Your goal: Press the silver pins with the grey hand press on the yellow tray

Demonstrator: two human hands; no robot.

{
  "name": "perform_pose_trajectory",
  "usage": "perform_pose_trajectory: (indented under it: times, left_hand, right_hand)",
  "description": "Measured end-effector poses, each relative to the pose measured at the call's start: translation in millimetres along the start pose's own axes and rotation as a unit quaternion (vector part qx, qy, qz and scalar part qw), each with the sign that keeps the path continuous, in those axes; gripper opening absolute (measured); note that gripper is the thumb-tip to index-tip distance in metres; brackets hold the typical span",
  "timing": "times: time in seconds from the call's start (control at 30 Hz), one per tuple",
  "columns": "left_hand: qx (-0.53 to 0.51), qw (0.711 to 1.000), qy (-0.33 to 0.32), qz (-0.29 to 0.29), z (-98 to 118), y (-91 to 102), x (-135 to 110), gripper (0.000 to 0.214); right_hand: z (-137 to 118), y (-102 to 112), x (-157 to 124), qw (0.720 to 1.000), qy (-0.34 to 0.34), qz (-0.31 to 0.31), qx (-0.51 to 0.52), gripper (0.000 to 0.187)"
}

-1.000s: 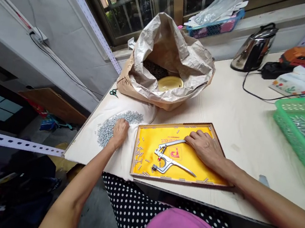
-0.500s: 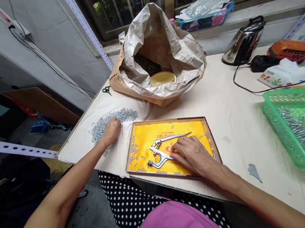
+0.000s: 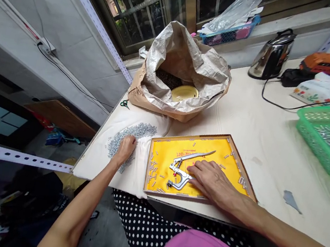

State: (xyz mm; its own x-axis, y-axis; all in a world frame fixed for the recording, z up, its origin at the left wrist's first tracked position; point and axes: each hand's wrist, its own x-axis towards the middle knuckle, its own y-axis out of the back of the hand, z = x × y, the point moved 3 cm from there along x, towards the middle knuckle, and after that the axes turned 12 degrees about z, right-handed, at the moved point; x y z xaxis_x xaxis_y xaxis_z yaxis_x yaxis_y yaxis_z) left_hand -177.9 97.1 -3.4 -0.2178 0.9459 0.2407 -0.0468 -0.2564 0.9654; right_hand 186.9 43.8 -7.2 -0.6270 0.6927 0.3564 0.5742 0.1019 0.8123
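My left hand (image 3: 126, 148) is closed at the near edge of a pile of small silvery metal pins (image 3: 140, 130) on white cloth. Its fingertips are turned under, so what they hold is hidden. My right hand (image 3: 211, 179) rests over a shallow tray (image 3: 177, 140) with a yellow bottom. Its curled fingers are on the lower handle of silver spring pliers (image 3: 179, 176), whose jaws point left and whose upper handle slants free. Part of the lower handle is hidden by the hand. Loose pins lie scattered in the tray, mostly along its left and right sides.
A large woven sack (image 3: 179, 109) stands behind the tray with a yellow bowl (image 3: 185, 93) inside. Green scissors (image 3: 124, 103) lie to its left. At right are a green basket (image 3: 323, 155) of pins, a kettle (image 3: 271, 55), an orange box (image 3: 327, 63) and a black cord (image 3: 283, 108).
The view has shifted, so everything sits further right and lower. My right hand has edged left along the pliers, which stay in place. My left hand remains at the pile.
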Motion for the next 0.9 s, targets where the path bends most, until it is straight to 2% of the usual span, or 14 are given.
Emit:
perform_pose_trajectory:
  times: [0.07,0.17,0.23,0.37,0.47,0.57,0.63,0.7,0.77,0.83,0.9]
  left_hand:
    - [-0.035,0.999,0.009,0.016,11.4,5.7,-7.5,0.02]
    - [-0.172,0.981,0.051,0.07,36.7,20.7,-24.9,0.017]
    - [-0.26,0.958,0.076,0.095,55.0,31.3,-40.5,0.019]
    - [-0.334,0.927,0.111,0.129,78.5,47.0,-69.8,0.022]
    - [-0.397,0.899,0.145,0.116,77.7,52.7,-82.5,0.026]
    - [-0.451,0.877,0.155,0.066,68.0,56.0,-91.0,0.027]
    - [-0.436,0.887,0.144,0.052,60.6,58.3,-97.5,0.027]
    - [-0.393,0.908,0.132,0.063,53.9,60.3,-104.6,0.026]
    - [-0.369,0.917,0.134,0.075,48.4,60.8,-111.2,0.025]
    - [-0.382,0.909,0.156,0.063,43.0,59.4,-115.7,0.026]
    - [-0.421,0.886,0.191,0.026,37.0,56.5,-118.0,0.029]
  right_hand:
    - [-3.0,0.7,8.3,0.999,-0.006,0.026,0.04,0.019]
    - [-12.9,-2.6,35.8,0.985,-0.025,0.078,0.15,0.021]
    - [-20.8,-10.3,63.3,0.965,-0.065,0.105,0.232,0.025]
    - [-36.0,-38.7,115.3,0.917,-0.161,0.128,0.342,0.027]
    - [-48.1,-57.5,133.1,0.905,-0.155,0.122,0.377,0.025]
    - [-58.2,-65.4,134.6,0.919,-0.114,0.098,0.365,0.027]
    - [-64.3,-67.7,133.0,0.935,-0.091,0.062,0.337,0.024]
    - [-70.6,-69.6,132.2,0.949,-0.077,0.021,0.306,0.022]
    - [-77.0,-70.7,132.6,0.958,-0.065,-0.004,0.278,0.021]
    - [-82.8,-71.6,133.2,0.965,-0.057,-0.017,0.254,0.02]
    - [-86.7,-73.5,133.2,0.968,-0.057,-0.029,0.244,0.019]
